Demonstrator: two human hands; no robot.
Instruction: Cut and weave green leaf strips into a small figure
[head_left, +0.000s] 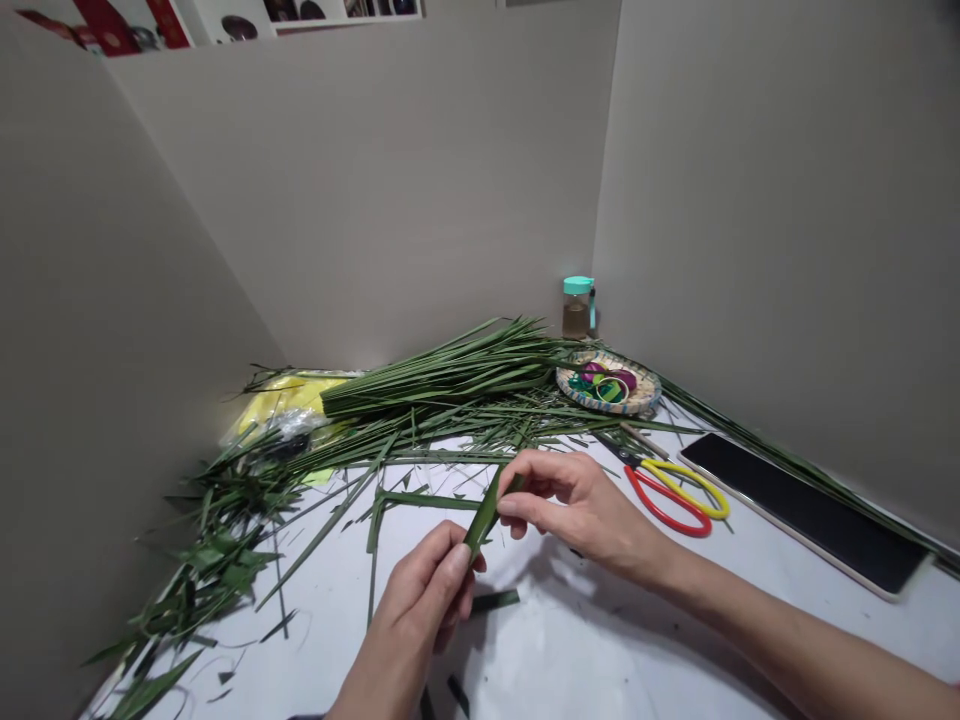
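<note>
A short green leaf strip (486, 512) is held between both hands above the white table (600, 650). My left hand (424, 600) pinches its lower end with the fingers closed. Closed around the strip's upper end is my right hand (577, 505), fingertips pressed on it. A bent leaf strip (397, 500) lies on the table just left of the hands. One dark cut piece (495, 601) rests under them.
A pile of long green leaves (442, 385) spans the back. Trimmed scraps (210, 560) litter the left side by a yellow bag (300, 395). Red-and-yellow scissors (671, 490), a phone (806, 510), a woven dish (609, 385) and a teal-capped jar (577, 308) lie at right.
</note>
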